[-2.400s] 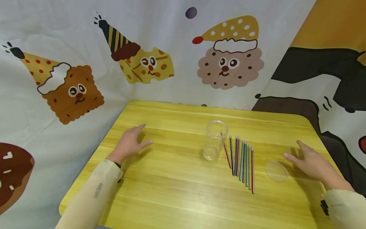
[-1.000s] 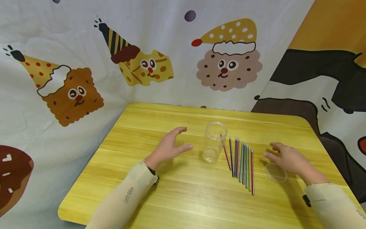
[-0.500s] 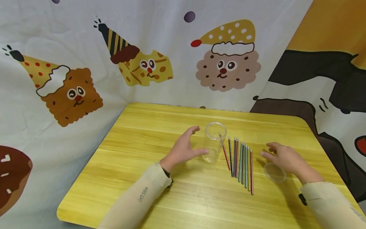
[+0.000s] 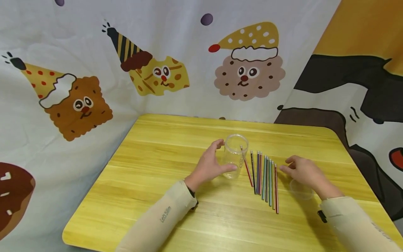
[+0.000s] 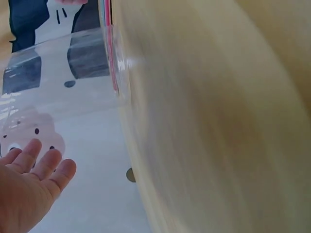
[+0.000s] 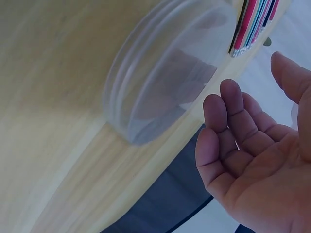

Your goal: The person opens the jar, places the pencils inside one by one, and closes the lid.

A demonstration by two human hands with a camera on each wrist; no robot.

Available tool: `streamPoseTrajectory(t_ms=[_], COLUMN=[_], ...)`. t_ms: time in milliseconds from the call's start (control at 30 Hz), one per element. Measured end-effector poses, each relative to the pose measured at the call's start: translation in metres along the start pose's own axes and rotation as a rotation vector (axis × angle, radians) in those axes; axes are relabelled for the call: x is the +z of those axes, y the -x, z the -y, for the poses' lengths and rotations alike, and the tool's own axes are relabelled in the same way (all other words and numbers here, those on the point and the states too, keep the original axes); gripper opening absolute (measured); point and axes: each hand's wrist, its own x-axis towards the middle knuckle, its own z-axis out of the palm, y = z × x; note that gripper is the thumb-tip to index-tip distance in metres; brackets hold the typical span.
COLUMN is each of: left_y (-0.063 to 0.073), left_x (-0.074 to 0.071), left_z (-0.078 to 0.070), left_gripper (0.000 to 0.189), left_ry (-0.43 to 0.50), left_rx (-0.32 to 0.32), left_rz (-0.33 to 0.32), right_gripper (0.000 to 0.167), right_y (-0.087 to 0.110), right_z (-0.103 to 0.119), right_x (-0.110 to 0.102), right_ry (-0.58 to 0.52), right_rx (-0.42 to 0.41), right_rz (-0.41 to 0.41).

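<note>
A clear plastic jar (image 4: 233, 154) stands upright and lidless on the table. My left hand (image 4: 210, 164) is at its left side, thumb in front and fingers behind; in the left wrist view the fingers (image 5: 46, 167) are relaxed and a gap shows between them and the jar wall (image 5: 63, 73). To the jar's right lies a row of several striped pencils (image 4: 266, 182). Past the pencils my right hand (image 4: 303, 171) hovers with loosely bent fingers, holding nothing. Partly beneath it lies a clear round lid (image 4: 301, 190), seen large in the right wrist view (image 6: 170, 73).
The yellow wood-grain table (image 4: 151, 147) has rounded corners. Behind it and to the left hangs a cloth (image 4: 176, 21) printed with cartoon biscuits and cheese. One red pencil (image 4: 248, 173) lies slanted, partly behind the jar.
My left hand has moved right from the table's left side to the jar. My right hand has come left, over the lid and closer to the pencils. Jar, pencils and lid stay put.
</note>
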Motion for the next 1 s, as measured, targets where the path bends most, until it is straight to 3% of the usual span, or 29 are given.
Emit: streamPoseTrajectory(t_ms=[500,1000], left_y=[-0.006,-0.007], left_x=[0.016,0.022], left_z=[-0.008,-0.014], left_gripper=[0.113,0.109], left_ry=[0.047,0.069], left_rx=[-0.028,-0.014], left_rz=[-0.075,-0.049], right_gripper=[0.068,0.06], right_y=[-0.005,-0.008], right_z=[0.015,0.017], right_x=[0.009,0.015], right_ry=[-0.03,-0.049], right_rx=[0.025,0.05], right_rz=[0.019,0.035])
